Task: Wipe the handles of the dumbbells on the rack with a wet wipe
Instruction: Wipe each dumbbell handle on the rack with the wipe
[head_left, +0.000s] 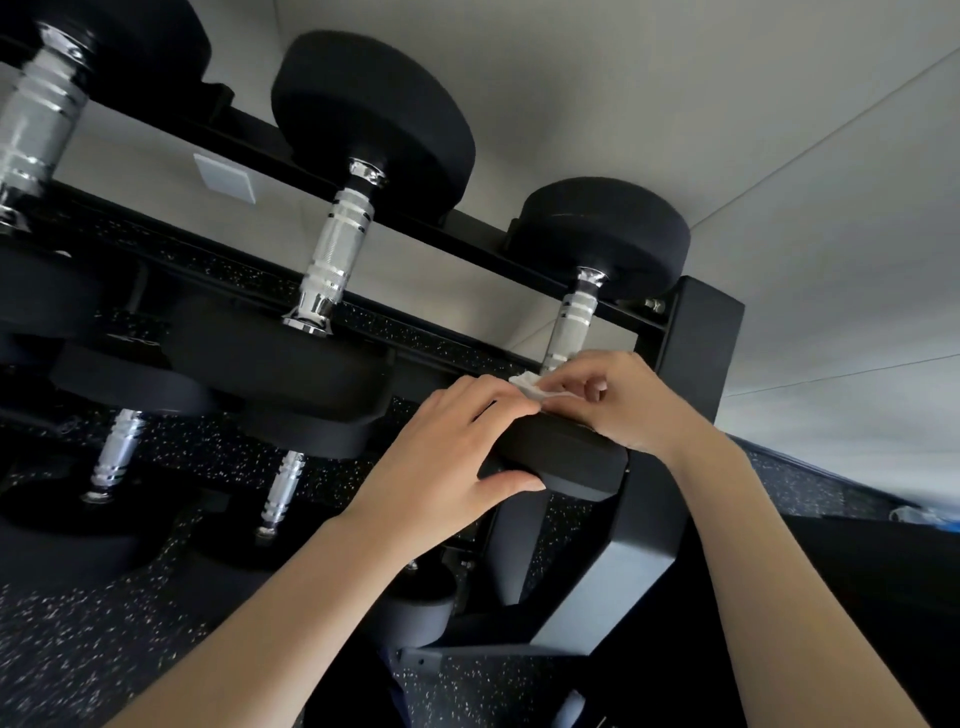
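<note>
White wet wipe (530, 387) pinched by right hand (623, 400) against near end of chrome handle (571, 322); left hand (441, 457) grips that dumbbell's black head (566, 460), at rack (701, 338) right end.

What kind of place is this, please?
Most likely a gym or weights room. A black rack holds several chrome-handled dumbbells, and the floor is speckled rubber matting. The left hand grips the nearest dumbbell while the right hand holds a wipe at its handle.
</note>
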